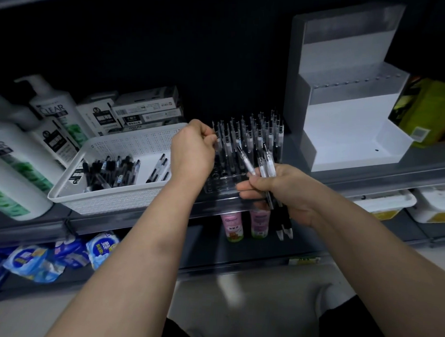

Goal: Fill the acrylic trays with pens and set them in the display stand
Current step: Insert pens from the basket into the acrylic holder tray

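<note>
1. On the grey shelf [367,178] in front of me, the acrylic tray [219,184] sat between the white basket [109,193] and the display stand [344,122].
2. Most of the tray's back rows were filled with standing pens [253,134], upright and clip ends up; the front rows of holes were bare.
3. My left hand [192,148] was curled at the tray's left side, thumb and fingertips pinching one pen [218,143] near its top.
4. My right hand [281,189] gripped a bundle of pens [265,167] just beside the tray's front right corner. The clip ends fanned up over the tray and the tips hung below my palm.
5. Loose pens [110,173] lay in a heap in the basket, with a few more lying apart near its right wall.
6. The white stepped stand stood on the same shelf, right of the tray, and held no trays.
7. Shampoo bottles [54,109] and pen boxes [145,110] stood behind and left of the basket.
</note>
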